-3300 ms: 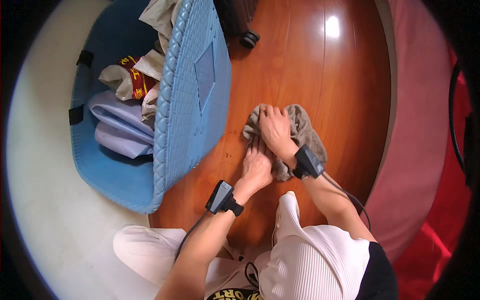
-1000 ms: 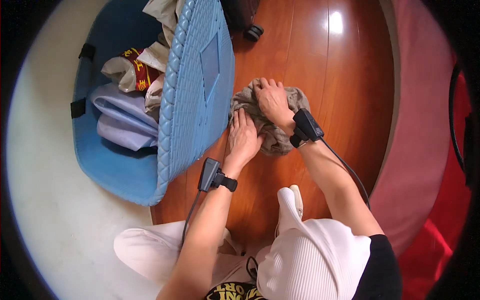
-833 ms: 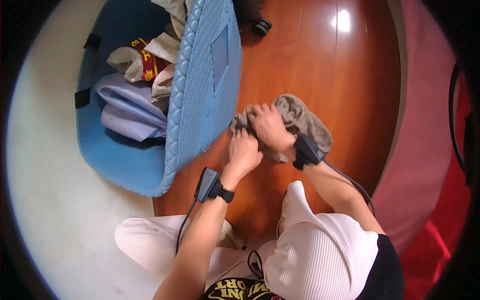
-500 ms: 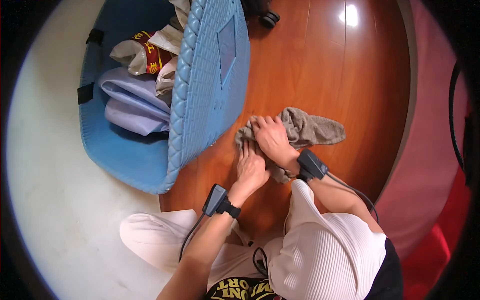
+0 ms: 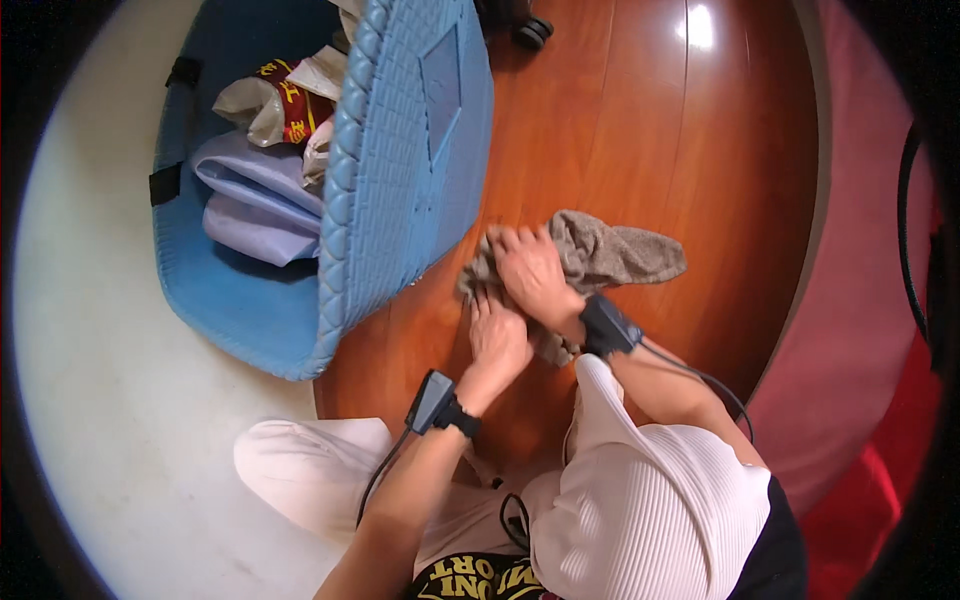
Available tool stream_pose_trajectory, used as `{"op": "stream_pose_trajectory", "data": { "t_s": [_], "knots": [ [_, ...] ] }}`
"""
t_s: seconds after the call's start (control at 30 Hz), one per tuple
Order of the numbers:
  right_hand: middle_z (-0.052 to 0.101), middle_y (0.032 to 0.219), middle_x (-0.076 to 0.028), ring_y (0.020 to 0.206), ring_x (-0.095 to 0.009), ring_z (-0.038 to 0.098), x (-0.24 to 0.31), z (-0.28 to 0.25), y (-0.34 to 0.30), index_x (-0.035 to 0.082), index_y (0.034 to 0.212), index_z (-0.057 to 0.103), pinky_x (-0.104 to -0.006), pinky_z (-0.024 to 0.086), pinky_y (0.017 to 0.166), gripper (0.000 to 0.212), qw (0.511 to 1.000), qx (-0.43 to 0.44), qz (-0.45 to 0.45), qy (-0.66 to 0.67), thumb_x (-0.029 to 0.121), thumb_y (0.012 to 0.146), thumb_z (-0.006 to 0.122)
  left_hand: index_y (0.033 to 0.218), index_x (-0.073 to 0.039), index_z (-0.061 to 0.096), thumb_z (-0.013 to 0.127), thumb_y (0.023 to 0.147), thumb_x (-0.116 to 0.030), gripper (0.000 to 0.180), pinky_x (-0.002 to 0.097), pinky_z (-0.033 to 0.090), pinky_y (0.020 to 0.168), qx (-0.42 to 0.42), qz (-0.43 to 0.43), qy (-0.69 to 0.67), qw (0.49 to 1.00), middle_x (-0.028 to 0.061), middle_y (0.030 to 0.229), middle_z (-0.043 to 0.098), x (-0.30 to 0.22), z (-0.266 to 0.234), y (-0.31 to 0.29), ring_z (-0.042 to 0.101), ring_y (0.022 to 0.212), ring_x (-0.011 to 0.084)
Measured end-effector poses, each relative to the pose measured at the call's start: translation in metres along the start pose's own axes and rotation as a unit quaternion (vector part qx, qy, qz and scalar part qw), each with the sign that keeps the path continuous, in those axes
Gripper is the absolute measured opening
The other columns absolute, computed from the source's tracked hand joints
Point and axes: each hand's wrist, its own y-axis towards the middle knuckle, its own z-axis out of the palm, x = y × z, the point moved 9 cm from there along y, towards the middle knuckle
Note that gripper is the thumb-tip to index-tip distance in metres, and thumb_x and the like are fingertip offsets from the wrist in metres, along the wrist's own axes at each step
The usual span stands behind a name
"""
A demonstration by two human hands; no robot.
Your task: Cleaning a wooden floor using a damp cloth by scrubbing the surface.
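A crumpled grey-brown rag [image 5: 600, 250] lies on the reddish wooden floor in front of me, its pointed end stretched to the right. My right hand [image 5: 535, 275] presses down on its left part, fingers curled into the fabric. Nearer to me and slightly left, my left hand [image 5: 498, 335] rests with fingers laid out straight on the rag's left edge. Both hands are side by side, the right partly over the cloth's bunched folds. Some of the rag is hidden under the hands and the right wrist.
A blue woven-pattern laundry basket [image 5: 400, 180] lies tipped at the left, holding a lavender fabric item [image 5: 260, 190] and a crinkled plastic bag [image 5: 255, 105]. A black wheel [image 5: 532, 33] stands at the back. Pink fabric [image 5: 850, 270] borders the floor on the right; my white-clad knees are close below.
The rag and both hands have shifted slightly to the left. The basket also appears a little further left in the view.
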Motion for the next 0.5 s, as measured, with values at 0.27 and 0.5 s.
{"op": "stream_pose_trajectory", "data": {
  "t_s": [0.27, 0.5],
  "knots": [
    [0.058, 0.094, -0.009, 0.089, -0.024, 0.056, -0.011, 0.006, 0.02, 0.003, 0.103, 0.061, -0.0367, 0.041, 0.077, 0.028, 0.998, 0.065, 0.02, 0.015, 0.015, 0.079, 0.054, 0.122, 0.017, 0.046, 0.07, 0.072, -0.027, 0.071, 0.0493, 0.023, 0.111, -0.034, 0.048, 0.056, 0.997, 0.0348, 0.131, 0.041, 0.01, -0.019, 0.032, 0.034, 0.127, 0.0471],
    [0.057, 0.098, -0.009, 0.093, -0.023, 0.055, -0.011, -0.001, -0.031, 0.0, 0.108, 0.059, -0.0357, 0.04, 0.079, 0.033, 0.997, 0.054, 0.052, 0.026, 0.014, 0.078, 0.054, 0.125, 0.02, 0.039, 0.074, 0.063, -0.013, 0.078, 0.0509, 0.02, 0.113, 0.035, -0.013, -0.062, 0.997, 0.0365, 0.135, 0.035, -0.01, 0.0, -0.002, 0.029, 0.13, 0.0495]
  ]
}}
